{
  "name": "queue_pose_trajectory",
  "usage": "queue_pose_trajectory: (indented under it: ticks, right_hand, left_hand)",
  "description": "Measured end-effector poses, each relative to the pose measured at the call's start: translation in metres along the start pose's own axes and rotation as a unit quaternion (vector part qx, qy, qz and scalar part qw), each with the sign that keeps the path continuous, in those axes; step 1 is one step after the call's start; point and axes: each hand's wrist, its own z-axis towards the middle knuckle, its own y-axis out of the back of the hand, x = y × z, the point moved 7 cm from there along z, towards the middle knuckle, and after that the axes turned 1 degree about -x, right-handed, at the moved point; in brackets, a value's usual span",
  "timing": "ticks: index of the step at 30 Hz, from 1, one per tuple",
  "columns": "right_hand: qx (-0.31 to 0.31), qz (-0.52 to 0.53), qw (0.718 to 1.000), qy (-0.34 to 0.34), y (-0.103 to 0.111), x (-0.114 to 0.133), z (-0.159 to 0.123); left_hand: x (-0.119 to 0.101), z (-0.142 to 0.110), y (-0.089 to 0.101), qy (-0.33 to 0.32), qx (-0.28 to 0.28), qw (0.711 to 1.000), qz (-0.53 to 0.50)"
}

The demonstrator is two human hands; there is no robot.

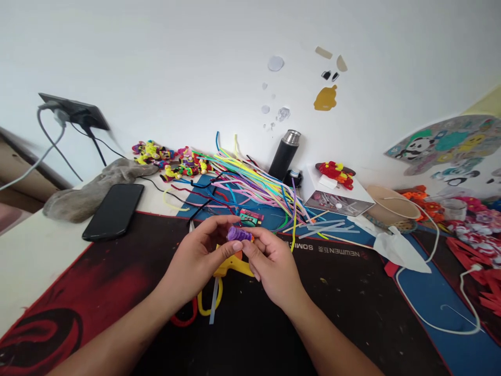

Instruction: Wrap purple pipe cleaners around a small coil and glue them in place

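Note:
A small coiled purple pipe-cleaner piece (237, 235) with a bit of orange at its right end is held between both hands over the dark mat. My left hand (201, 253) pinches it from the left with thumb and fingers. From the right, my right hand (270, 258) grips its orange end, the thumb pressed close to the other thumb. Below the hands lies a yellow tool (240, 266), partly covered, perhaps a glue gun. A translucent strip (214, 303) crosses a yellow loop (221, 295), and a red loop (191, 316) lies beside it, partly behind my left wrist.
Many pipe cleaners (254, 183) are heaped at the back, beside finished colourful figures (156, 154). A black flask (285, 155) and a white box (332, 193) stand by the wall. A phone (113, 211) lies left; a white cable (430, 329) loops at right.

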Motion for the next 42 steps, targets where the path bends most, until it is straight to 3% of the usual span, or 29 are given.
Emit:
queue_pose_trajectory:
  ticks: [11,20,24,33,42]
  right_hand:
    - [-0.007,0.023,1.000,0.007,0.000,-0.002,0.001]
    - [0.030,0.084,0.996,0.000,-0.005,-0.007,0.002]
    - [0.034,0.065,0.997,-0.006,-0.005,-0.009,0.002]
    - [0.038,0.053,0.998,-0.009,-0.006,-0.003,0.001]
    - [0.034,0.053,0.998,-0.029,-0.006,-0.009,0.001]
  left_hand:
    - [0.002,0.001,-0.003,0.026,0.017,0.999,-0.039]
    - [-0.004,0.001,0.006,-0.031,-0.012,0.998,0.051]
    - [-0.007,0.000,0.008,-0.040,-0.019,0.997,0.062]
    - [0.000,0.002,0.004,0.028,0.005,0.999,-0.020]
    - [-0.010,-0.001,0.004,-0.043,-0.006,0.997,0.068]
